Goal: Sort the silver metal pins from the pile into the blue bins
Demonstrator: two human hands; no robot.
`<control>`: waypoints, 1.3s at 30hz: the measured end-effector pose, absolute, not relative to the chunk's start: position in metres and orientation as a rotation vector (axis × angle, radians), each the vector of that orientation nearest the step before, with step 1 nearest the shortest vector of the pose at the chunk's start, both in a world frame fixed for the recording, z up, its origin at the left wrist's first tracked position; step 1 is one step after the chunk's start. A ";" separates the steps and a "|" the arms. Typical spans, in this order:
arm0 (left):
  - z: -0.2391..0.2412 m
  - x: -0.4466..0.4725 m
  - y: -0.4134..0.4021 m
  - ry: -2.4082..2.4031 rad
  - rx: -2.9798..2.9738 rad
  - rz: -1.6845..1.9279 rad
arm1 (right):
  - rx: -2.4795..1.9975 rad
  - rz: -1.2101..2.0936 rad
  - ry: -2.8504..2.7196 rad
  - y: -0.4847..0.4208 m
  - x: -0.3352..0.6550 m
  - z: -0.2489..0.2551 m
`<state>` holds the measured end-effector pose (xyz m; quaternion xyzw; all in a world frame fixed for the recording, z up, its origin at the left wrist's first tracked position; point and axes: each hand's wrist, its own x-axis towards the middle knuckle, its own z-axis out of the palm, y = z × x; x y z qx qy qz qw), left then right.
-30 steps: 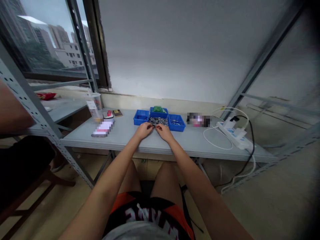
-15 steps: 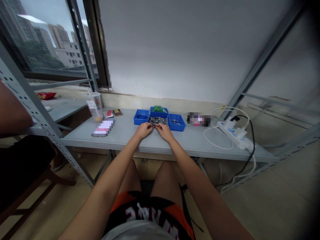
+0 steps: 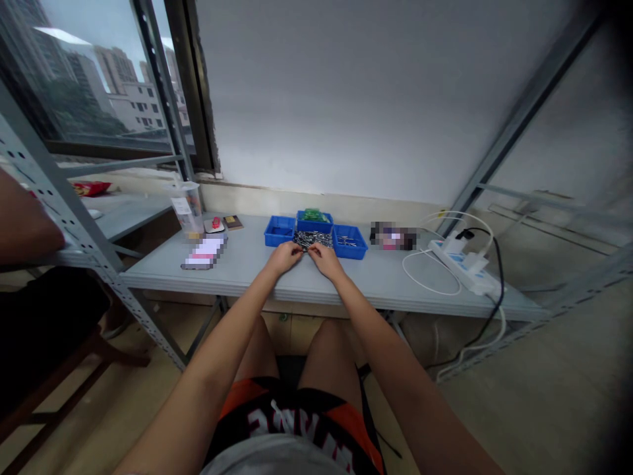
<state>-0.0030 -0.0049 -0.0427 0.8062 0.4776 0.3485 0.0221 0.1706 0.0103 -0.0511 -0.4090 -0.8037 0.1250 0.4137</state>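
Note:
My left hand (image 3: 283, 256) and my right hand (image 3: 321, 258) rest on the grey table (image 3: 257, 270), fingertips pinched together at the near edge of a pile of small metal parts (image 3: 313, 239). What the fingers pinch is too small to name. Around the pile stand three blue trays: one on the left (image 3: 279, 231), one behind holding green pieces (image 3: 313, 220), and one on the right (image 3: 349, 242) holding a few metal parts.
A clear plastic cup (image 3: 188, 208), a phone (image 3: 204, 253) and small items lie at the table's left. A white power strip (image 3: 465, 266) with cables sits at the right. Another person's arm (image 3: 22, 221) shows at the far left, beside a metal shelf post (image 3: 64, 204).
Both hands stay pinched at the pile with only slight finger shifts. The other person's arm at the left has moved a little.

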 end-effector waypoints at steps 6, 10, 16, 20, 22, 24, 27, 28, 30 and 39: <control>-0.044 -0.003 -0.004 1.478 2.506 1.064 | -1.025 0.302 -2.005 0.009 0.170 -0.050; -0.044 -0.002 -0.004 1.480 2.496 1.088 | -1.019 0.275 -1.994 0.011 0.170 -0.050; -0.038 -0.001 -0.010 1.380 2.508 1.241 | -1.043 0.224 -2.084 0.011 0.170 -0.051; -0.034 0.000 -0.015 1.320 2.517 1.208 | -1.038 0.246 -2.116 0.009 0.169 -0.052; -0.034 0.000 -0.016 1.330 2.511 1.196 | -1.052 0.275 -2.110 0.009 0.169 -0.053; -0.034 0.000 -0.015 1.354 2.506 1.203 | -1.065 0.290 -2.086 0.009 0.170 -0.052; -0.038 -0.001 -0.011 1.423 2.495 1.208 | -1.053 0.303 -2.037 0.009 0.170 -0.051; -0.039 -0.001 -0.010 1.448 2.492 1.189 | -1.047 0.304 -2.020 0.009 0.170 -0.051; -0.041 -0.002 -0.008 1.485 2.487 1.119 | -1.027 0.304 -2.002 0.008 0.170 -0.050; -0.039 -0.001 -0.010 1.500 2.517 1.108 | -0.999 0.324 -1.955 0.005 0.169 -0.046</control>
